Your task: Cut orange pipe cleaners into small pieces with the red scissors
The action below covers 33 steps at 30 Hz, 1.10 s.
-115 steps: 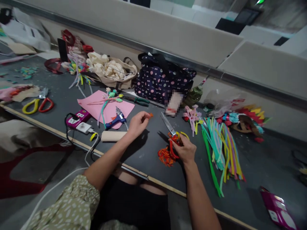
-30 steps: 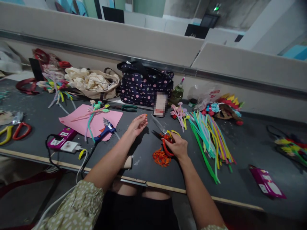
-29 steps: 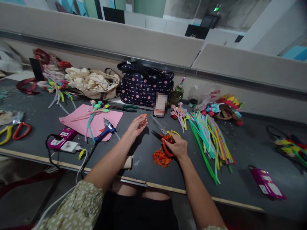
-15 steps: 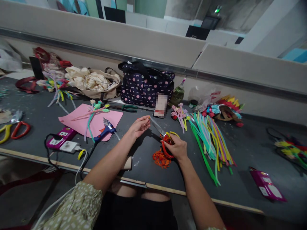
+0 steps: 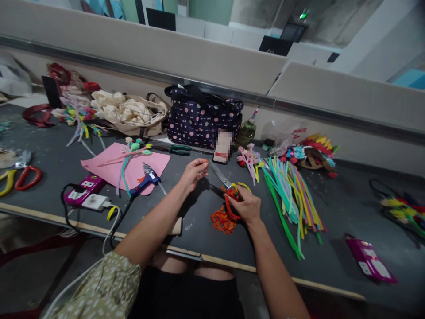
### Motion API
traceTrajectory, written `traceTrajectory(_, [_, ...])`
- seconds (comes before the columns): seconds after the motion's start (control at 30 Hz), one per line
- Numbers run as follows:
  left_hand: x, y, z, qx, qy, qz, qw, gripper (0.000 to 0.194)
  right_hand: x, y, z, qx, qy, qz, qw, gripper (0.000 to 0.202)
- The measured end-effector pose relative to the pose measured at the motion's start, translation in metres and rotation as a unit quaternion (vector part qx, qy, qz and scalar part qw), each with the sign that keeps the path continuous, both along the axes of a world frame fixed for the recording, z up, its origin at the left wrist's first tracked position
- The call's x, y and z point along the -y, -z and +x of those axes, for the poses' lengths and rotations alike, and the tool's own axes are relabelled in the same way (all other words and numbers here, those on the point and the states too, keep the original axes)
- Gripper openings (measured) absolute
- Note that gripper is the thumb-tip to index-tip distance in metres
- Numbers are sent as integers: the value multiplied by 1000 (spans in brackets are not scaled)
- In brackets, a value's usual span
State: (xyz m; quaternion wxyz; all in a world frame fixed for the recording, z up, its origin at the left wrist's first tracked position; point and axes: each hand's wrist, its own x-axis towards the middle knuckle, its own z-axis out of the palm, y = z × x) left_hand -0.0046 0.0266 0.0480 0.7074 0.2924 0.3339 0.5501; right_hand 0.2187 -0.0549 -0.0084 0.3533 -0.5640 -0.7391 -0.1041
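My right hand [image 5: 247, 204] is wrapped round the handles of a pair of scissors [image 5: 220, 174], one handle red and one yellow. Their blades are spread apart and point up and left. At the tip of the upper blade, my left hand [image 5: 195, 173] is closed in a pinch, with a tiny orange piece just showing at the fingertips. Under the scissors, a heap of small orange cut pieces [image 5: 223, 222] lies on the dark table [image 5: 206, 243]. Part of the heap is hidden behind the right hand and the handles.
To the right lie colourful pipe cleaners [image 5: 292, 190] and a purple power strip [image 5: 370, 259]. Leftward are a blue glue gun [image 5: 146, 180], pink paper [image 5: 99, 165], another power strip [image 5: 86, 189] and other scissors [image 5: 28, 177]. A dotted bag [image 5: 199, 117] and a bottle [image 5: 247, 132] stand behind.
Almost nothing differs. The view has shifted slightly, and both hands keep their place with the scissor blades still apart near the left fingertips.
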Motion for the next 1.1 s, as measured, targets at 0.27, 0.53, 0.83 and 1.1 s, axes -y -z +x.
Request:
traceTrajectory(0.27, [2, -1, -1, 58, 33, -35, 997, 21, 1, -2, -2, 17, 1, 0, 1000, 48])
traceTrajectory(0.53, [3, -2, 0, 54, 47, -59, 996, 20, 0, 0, -2, 20, 4, -5, 1000, 46])
traceTrajectory(0.83, [2, 2, 0, 39, 41, -54, 997, 19, 0, -1, -3, 30, 4, 2, 1000, 47])
traceTrajectory(1.1, [1, 2, -1, 36, 46, -65, 996, 20, -2, 2, -3, 35, 8, 4, 999, 47])
